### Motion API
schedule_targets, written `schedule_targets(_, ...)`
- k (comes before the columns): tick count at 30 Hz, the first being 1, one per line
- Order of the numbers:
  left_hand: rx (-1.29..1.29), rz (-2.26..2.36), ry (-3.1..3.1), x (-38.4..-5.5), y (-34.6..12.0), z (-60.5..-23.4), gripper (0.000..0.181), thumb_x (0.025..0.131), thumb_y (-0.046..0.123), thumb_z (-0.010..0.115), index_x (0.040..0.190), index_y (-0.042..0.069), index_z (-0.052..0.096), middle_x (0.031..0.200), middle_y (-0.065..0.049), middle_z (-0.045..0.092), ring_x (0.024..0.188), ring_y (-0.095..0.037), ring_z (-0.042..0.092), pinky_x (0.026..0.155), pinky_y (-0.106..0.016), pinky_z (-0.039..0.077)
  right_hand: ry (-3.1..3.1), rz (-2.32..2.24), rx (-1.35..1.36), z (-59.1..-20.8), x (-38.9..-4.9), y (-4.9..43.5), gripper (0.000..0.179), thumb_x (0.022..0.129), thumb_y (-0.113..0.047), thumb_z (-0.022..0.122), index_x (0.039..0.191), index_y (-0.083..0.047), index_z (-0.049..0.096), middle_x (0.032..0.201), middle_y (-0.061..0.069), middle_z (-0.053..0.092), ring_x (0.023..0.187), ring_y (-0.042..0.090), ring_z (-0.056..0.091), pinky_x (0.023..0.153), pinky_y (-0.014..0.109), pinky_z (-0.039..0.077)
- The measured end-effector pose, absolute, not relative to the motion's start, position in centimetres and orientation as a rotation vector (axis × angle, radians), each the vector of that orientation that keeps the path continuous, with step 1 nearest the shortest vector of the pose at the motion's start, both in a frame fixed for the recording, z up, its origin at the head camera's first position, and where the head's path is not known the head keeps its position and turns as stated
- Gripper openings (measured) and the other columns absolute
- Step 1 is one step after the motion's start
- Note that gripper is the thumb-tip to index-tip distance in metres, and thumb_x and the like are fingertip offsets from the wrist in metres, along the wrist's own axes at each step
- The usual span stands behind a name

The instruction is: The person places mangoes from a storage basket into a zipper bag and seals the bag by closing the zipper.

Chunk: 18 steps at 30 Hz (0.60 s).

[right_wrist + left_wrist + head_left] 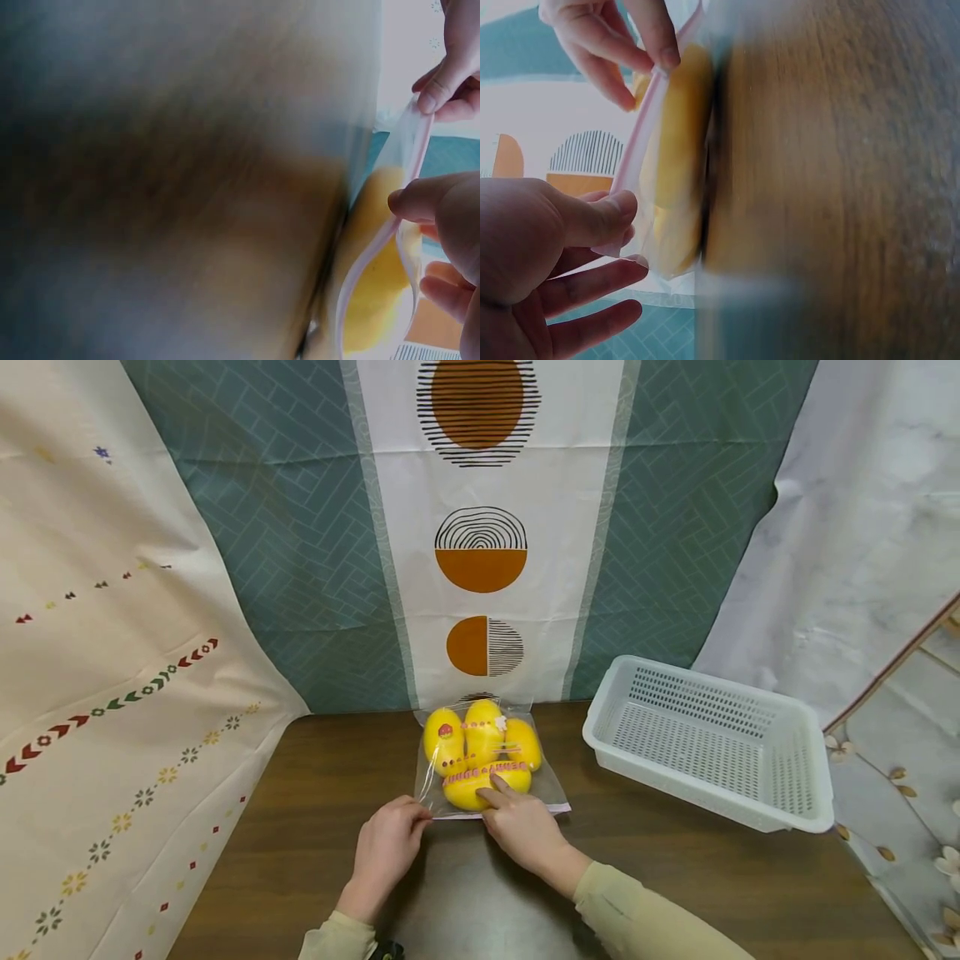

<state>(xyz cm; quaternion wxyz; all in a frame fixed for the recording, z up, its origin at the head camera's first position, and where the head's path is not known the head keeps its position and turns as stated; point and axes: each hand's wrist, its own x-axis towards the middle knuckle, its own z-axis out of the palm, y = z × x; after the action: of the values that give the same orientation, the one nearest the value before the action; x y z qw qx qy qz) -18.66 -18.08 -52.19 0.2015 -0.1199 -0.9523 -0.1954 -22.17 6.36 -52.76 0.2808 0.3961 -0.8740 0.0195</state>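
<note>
A clear zip bag [553,783] lies on the table with its pink-white zip strip [639,142] toward me. Inside it are several yellow mangoes [483,735], one lying crosswise near the mouth. My left hand [388,842] pinches the left corner of the strip between thumb and forefinger, its other fingers spread loosely. Partway along the same strip, my right hand [525,828] pinches the edge with thumb and forefinger. In the right wrist view the mouth gapes to the right of that pinch, and a mango [375,300] shows through it.
A white perforated plastic basket [708,739] stands on the dark wooden table [322,768] to the right. Patterned cloths hang behind and at both sides, with a teal and white one [300,527] at the back.
</note>
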Motion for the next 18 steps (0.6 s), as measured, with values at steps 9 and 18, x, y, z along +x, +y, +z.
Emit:
schedule_targets(9, -0.328, -0.549, -2.642, -18.7, -18.3, -52.5, 0.017, 0.08, 0.006, 0.095, 0.081, 0.016, 0.081, 0.083, 0.007, 0.07, 0.07, -0.014, 0.067, 0.059, -0.035, 0.058, -2.318, 0.066, 1.036, -52.7, -22.1, 7.9, 0.004, 0.09, -0.016, 0.085, 0.086, -0.017, 0.086, 0.124, 0.002, 0.077, 0.12, 0.026, 0.073, 0.087, 0.034, 0.063)
schedule_targets(18, -0.315, -0.57, -2.64, -18.7, -18.5, -52.5, 0.017, 0.08, 0.005, 0.094, 0.082, 0.016, 0.081, 0.083, 0.006, 0.071, 0.07, -0.015, 0.068, 0.061, -0.036, 0.059, -2.367, 0.146, 1.015, -53.1, -22.2, 9.7, 0.005, 0.09, -0.018, 0.084, 0.093, -0.015, 0.087, 0.129, 0.005, 0.076, 0.121, 0.03, 0.073, 0.092, 0.045, 0.063)
